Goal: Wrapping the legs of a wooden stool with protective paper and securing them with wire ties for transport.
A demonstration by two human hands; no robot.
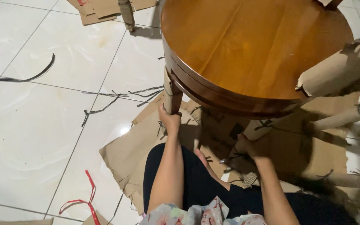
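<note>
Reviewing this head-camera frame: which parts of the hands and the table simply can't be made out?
- Right hand: in deep shadow under the round wooden table; its grip cannot be told.
- Left hand: on the paper-wrapped leg; fingers hidden behind it.
- Table's far edge: cut off by the top of the frame.
- Other legs: hidden by the tabletop.

Round glossy brown wooden table (pixel 251 50), upright at twelve o'clock, its paper-wrapped leg (pixel 172 98) (wrapping torn near the top) stood at nine o'clock on flattened cardboard.
</note>
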